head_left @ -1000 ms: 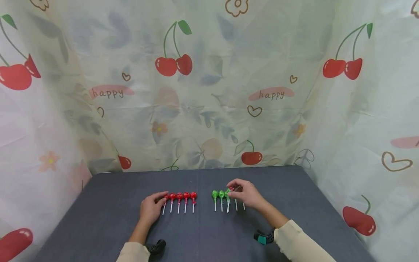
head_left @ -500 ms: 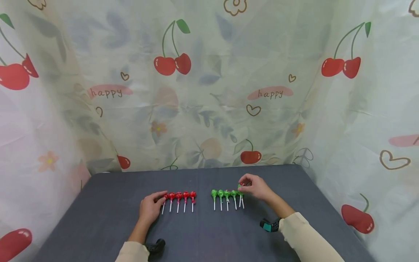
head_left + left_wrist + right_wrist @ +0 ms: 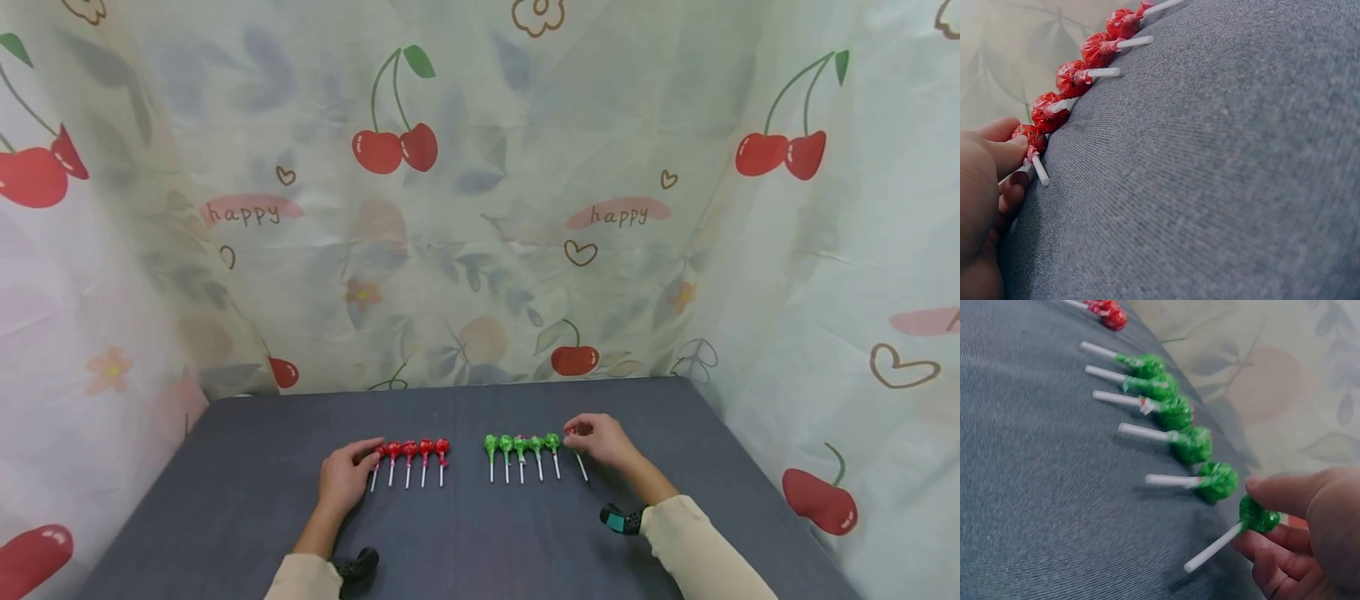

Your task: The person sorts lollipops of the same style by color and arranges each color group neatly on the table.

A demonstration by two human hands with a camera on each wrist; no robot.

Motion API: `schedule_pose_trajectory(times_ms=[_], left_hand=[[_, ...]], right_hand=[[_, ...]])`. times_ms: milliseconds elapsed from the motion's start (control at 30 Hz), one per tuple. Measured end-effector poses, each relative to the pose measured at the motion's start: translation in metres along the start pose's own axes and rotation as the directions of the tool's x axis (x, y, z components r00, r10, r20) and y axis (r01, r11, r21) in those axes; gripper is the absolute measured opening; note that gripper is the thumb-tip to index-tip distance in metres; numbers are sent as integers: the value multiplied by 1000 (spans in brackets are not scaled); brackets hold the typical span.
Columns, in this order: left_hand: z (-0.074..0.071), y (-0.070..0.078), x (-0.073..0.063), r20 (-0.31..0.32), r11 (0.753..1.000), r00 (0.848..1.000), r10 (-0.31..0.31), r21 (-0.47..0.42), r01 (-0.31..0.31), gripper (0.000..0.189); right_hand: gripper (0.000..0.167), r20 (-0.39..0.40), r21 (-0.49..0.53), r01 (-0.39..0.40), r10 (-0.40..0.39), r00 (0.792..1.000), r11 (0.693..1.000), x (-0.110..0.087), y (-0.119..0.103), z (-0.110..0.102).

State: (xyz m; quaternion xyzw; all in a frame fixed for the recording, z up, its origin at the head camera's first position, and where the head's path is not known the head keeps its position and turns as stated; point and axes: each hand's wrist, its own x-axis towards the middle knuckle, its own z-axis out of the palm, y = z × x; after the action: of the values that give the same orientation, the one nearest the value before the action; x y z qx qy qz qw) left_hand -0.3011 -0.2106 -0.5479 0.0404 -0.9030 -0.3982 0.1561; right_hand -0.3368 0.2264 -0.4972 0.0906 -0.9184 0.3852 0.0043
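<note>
My left hand (image 3: 345, 477) pinches the head of the leftmost red lollipop (image 3: 1032, 139) between thumb and fingers, its white stick pointing toward me. More red lollipops (image 3: 409, 450) run in a row to the right of it. Beyond a gap lies a row of several green lollipops (image 3: 521, 447), heads away from me. Just past the right end of that row, my right hand (image 3: 603, 439) holds another green lollipop (image 3: 1256, 514) by its head. Its stick slants in the right wrist view, and part of the head is hidden by the thumb in the head view.
Dark grey cloth covers the table (image 3: 465, 533). A pale curtain (image 3: 480, 208) printed with cherries hangs behind and along both sides. Each wrist wears a black device; the right one (image 3: 621, 520) has a teal patch.
My right hand has carried its green lollipop rightward over the green row and then lowered beyond the row's right end. My left hand stays at the leftmost red lollipop.
</note>
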Motion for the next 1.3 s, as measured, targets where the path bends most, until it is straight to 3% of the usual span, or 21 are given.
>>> schedule_pose_trajectory(times_ms=[300,667,1300], left_hand=[[-1,2,-1,21,1000,1000,-9,5,9,26],[-2,6,-2,22,1000,1000,-3,-6,3,26],[-2,2,-2,29,1000,999,-19,-14,19,27]], right_hand=[[24,-15,-50,-82,81,997,995,2,16,7],[23,-47,-47,-48,46,998,998,6,17,13],[15,-110,-10,-74,73,991,997,5,17,21]])
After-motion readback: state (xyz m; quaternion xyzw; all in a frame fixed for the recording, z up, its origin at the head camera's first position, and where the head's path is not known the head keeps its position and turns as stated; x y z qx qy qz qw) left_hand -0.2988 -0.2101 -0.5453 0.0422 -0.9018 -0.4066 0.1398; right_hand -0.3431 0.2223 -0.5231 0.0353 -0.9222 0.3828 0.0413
